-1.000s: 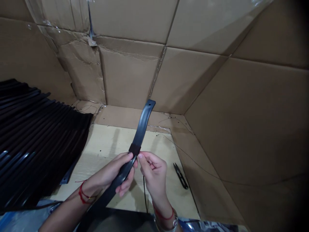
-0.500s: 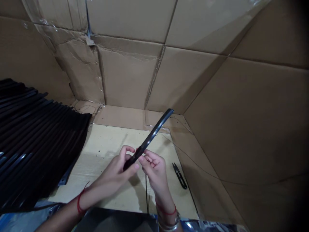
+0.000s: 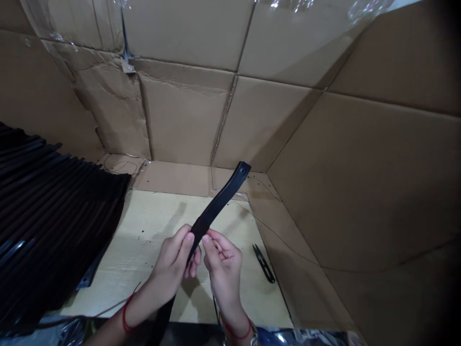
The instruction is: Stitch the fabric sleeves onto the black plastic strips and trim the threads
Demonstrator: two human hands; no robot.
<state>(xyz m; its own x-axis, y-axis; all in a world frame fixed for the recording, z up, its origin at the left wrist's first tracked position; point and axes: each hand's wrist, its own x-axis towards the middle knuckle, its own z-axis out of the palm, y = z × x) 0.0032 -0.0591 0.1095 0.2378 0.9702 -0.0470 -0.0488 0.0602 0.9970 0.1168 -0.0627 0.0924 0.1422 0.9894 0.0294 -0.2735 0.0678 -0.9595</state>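
Observation:
A long black strap [image 3: 221, 199] slants up and away across the middle, its flat face towards me and a small round mark near its far end. My left hand [image 3: 176, 254] is closed around it, thumb on top, and the strap runs on down below the wrist. At the strap's right edge my right hand [image 3: 223, 264] pinches with thumb and forefinger, the other fingers curled. Below that hand hangs a thin black cord [image 3: 214, 305]; its upper end is hidden. Black thread snips [image 3: 263, 263] lie to the right of my right hand.
A large row of similar black straps [image 3: 57, 230] lies at the left. Under my hands is a pale board [image 3: 137, 254], with cardboard walls [image 3: 187, 115] behind and at the right. A loose thread [image 3: 288, 247] trails over the right side.
The strap has turned from edge-on to show its flat face. My left hand has closed around it, thumb now on top. The whole view has shifted slightly.

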